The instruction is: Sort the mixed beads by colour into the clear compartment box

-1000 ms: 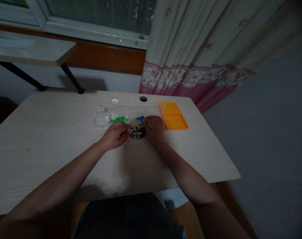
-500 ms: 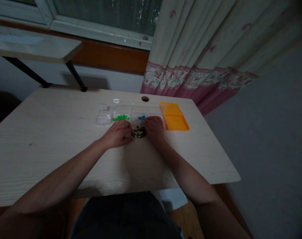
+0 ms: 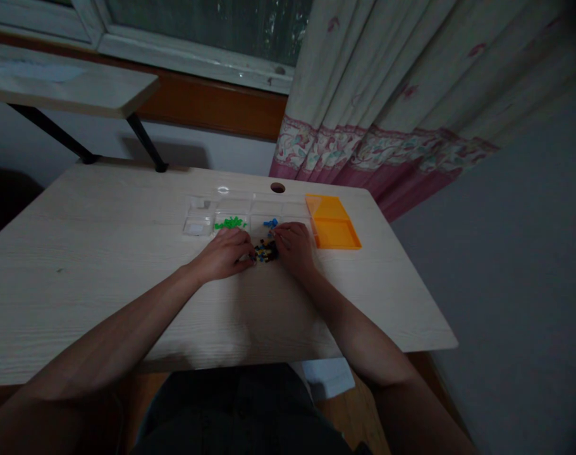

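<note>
A small heap of mixed dark, yellow and blue beads (image 3: 263,251) lies on the pale wooden table (image 3: 102,253) between my hands. My left hand (image 3: 224,254) rests on the table at the heap's left edge, fingers curled toward the beads. My right hand (image 3: 293,245) sits at the heap's right side, fingertips pinched together over the beads; what they hold is too small to see. Just behind the hands stands a clear compartment box (image 3: 200,218) with green beads (image 3: 229,222) in one cell and blue beads (image 3: 270,222) in the one to its right.
An orange lid (image 3: 332,221) lies open at the box's right end. A round cable hole (image 3: 277,188) sits near the table's far edge. A curtain (image 3: 387,95) hangs at the back right, a second small table (image 3: 69,88) at the back left.
Both hands have stayed at the bead heap, with only slight finger shifts. The view has tilted a little.
</note>
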A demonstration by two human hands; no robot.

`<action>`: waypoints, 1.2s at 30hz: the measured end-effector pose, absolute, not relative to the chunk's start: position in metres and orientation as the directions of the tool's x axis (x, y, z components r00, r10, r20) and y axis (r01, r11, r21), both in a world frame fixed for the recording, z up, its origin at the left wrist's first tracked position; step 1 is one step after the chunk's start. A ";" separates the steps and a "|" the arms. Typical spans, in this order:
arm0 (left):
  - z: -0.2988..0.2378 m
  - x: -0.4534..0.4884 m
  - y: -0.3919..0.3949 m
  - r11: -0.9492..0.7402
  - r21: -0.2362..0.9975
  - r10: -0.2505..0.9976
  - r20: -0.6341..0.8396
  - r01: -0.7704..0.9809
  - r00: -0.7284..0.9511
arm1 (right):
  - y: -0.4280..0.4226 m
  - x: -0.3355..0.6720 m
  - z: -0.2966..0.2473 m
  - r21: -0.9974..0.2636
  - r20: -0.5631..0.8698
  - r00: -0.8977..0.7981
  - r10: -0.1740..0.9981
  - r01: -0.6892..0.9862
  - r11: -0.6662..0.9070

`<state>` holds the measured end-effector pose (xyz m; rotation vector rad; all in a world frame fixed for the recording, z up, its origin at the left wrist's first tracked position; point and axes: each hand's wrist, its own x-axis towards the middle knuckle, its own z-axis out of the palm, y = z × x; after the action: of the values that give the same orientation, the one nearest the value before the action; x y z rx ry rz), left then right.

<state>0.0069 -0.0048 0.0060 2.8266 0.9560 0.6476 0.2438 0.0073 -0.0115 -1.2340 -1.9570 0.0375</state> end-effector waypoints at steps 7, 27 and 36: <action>0.006 0.008 -0.005 -0.807 0.155 0.582 0.364 0.569 0.727 | 0.002 0.240 -0.008 -0.421 0.601 -0.228 0.766 0.725 0.545; 0.008 0.017 -0.007 -0.692 0.454 0.717 0.525 0.561 0.458 | -0.020 0.226 0.004 -0.306 0.590 -0.395 0.704 0.698 0.648; 0.006 0.018 -0.004 -0.671 0.584 0.741 0.552 0.456 0.383 | -0.027 0.215 0.007 -0.269 0.627 -0.347 0.698 0.745 0.611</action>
<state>0.0184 -0.0041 0.0063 2.3111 1.0441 1.1822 0.2152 -0.0268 0.0067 -1.1313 -2.1086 -0.0823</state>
